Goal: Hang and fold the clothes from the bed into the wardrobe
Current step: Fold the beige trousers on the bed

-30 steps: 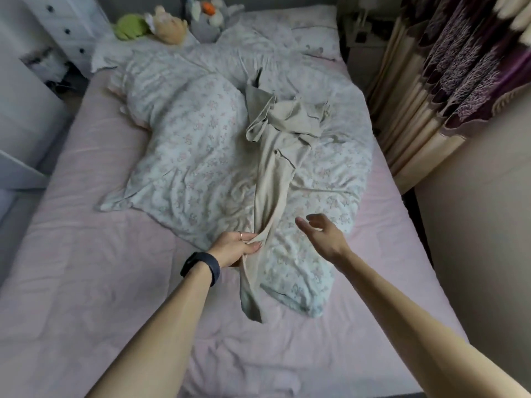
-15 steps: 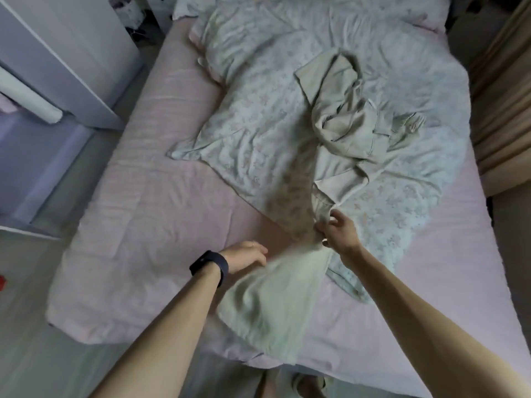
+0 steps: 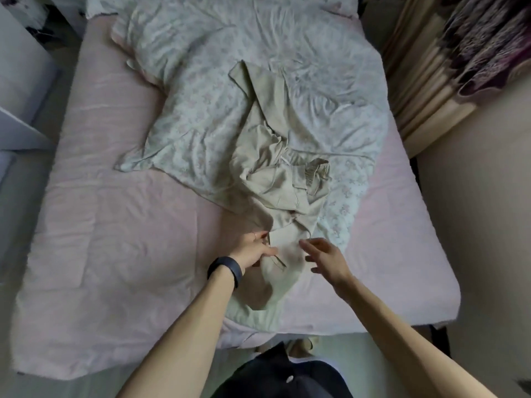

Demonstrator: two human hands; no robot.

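Observation:
Beige trousers point(image 3: 275, 145) lie crumpled along the middle of the bed, partly on the floral duvet point(image 3: 218, 90), with one leg stretched toward the foot of the pink mattress point(image 3: 115, 239). My left hand point(image 3: 253, 249), a dark band on its wrist, pinches the left edge of that trouser leg. My right hand point(image 3: 324, 258) hovers just right of the same leg with its fingers spread and holds nothing.
White furniture point(image 3: 20, 81) stands along the left side of the bed. Beige and purple curtains point(image 3: 448, 58) hang at the right, above a plain wall. The foot edge of the mattress lies just before my body.
The trousers have slid down the bed toward me. My right hand has let go of the fabric and opened. My left hand still grips the leg.

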